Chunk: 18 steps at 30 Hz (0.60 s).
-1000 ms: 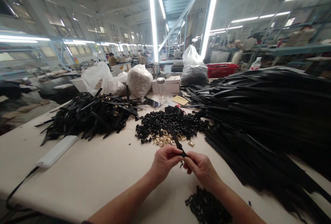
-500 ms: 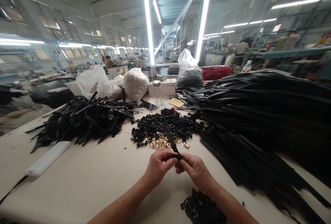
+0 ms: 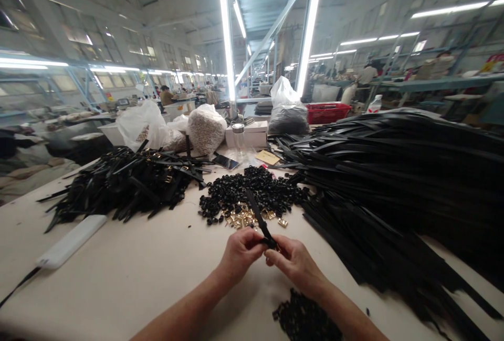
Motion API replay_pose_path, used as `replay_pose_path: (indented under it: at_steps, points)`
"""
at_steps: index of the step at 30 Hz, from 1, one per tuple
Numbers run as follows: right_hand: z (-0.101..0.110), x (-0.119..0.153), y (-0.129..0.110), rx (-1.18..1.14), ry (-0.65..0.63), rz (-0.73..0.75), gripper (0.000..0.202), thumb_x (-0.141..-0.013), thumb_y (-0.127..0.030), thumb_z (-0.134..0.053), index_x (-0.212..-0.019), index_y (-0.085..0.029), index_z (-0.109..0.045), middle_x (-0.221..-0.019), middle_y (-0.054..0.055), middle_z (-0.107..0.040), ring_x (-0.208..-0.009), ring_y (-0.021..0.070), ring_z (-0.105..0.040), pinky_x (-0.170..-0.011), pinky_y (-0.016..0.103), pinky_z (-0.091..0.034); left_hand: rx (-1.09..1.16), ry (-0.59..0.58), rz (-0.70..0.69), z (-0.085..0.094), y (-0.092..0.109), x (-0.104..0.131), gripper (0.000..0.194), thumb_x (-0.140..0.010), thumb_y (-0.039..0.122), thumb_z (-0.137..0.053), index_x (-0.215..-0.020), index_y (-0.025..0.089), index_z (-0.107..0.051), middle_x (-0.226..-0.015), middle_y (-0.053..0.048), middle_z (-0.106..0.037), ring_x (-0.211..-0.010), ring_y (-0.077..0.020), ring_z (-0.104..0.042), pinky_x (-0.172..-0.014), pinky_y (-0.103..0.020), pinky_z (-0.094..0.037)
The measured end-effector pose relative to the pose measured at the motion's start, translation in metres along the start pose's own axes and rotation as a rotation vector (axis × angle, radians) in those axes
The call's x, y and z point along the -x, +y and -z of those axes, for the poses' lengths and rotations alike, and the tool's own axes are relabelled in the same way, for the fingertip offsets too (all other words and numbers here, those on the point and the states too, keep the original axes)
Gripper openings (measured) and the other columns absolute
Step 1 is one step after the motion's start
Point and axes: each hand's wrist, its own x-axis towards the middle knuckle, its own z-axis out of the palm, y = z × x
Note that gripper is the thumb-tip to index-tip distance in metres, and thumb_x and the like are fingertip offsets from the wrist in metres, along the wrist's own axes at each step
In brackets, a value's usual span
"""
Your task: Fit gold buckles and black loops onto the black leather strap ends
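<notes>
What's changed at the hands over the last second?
The right hand has shifted its grip on the black strap, and a gold glint now shows there. The view swung slightly right. The left hand still holds the strap too; the black loops stayed put.

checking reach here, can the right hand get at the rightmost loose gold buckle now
Probably yes: the buckle lies on the table just beyond the right hand, with nothing seen on top. That hand is at the strap, though, so it may need to let go first.
</notes>
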Motion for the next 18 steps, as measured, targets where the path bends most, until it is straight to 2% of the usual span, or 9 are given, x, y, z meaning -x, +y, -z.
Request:
replay_pose_path:
  at_steps: [3, 7, 13, 18]
  points:
    - [-0.002, 0.000, 0.003, -0.037, 0.038, -0.017, 0.027, -0.089, -0.040, -0.055, -0.090, -0.015, -0.066, -0.074, 0.003, -0.065, -0.063, 0.0159, -0.063, -0.060, 0.025, -0.050, 0.057, -0.038, 0.026, 0.000, 0.005, 0.002, 0.010, -0.074, 0.023, -0.069, -0.069, 0.015, -0.071, -0.065, -0.002, -0.059, -0.059, -0.0107, -0.050, -0.054, -0.020, -0.039]
    - [-0.003, 0.000, 0.006, -0.067, 0.050, -0.016, 0.033, -0.091, -0.044, -0.052, -0.091, -0.014, -0.065, -0.072, 0.004, -0.065, -0.060, 0.0149, -0.062, -0.057, 0.025, -0.051, 0.261, -0.130, 0.159, -0.001, 0.013, 0.005, 0.021, -0.074, 0.033, -0.070, -0.074, 0.013, -0.071, -0.063, -0.003, -0.061, -0.052, -0.0095, -0.050, -0.050, -0.020, -0.041]
    - [-0.002, 0.002, 0.001, -0.043, 0.056, 0.010, 0.032, -0.092, -0.043, -0.049, -0.087, -0.015, -0.063, -0.071, 0.003, -0.064, -0.059, 0.0141, -0.060, -0.056, 0.024, -0.050, 0.302, -0.074, 0.194, -0.004, 0.014, 0.007, 0.024, -0.074, 0.036, -0.070, -0.072, 0.011, -0.069, -0.061, -0.002, -0.061, -0.050, -0.0088, -0.050, -0.049, -0.020, -0.041]
    - [-0.002, 0.002, 0.000, 0.012, 0.086, 0.020, 0.031, -0.093, -0.040, -0.045, -0.080, -0.016, -0.060, -0.067, 0.001, -0.061, -0.054, 0.0123, -0.057, -0.053, 0.022, -0.047, 0.416, -0.034, 0.279, -0.007, 0.007, 0.004, 0.029, -0.069, 0.036, -0.076, -0.067, 0.013, -0.058, -0.053, 0.002, -0.056, -0.046, -0.0085, -0.049, -0.045, -0.019, -0.038]
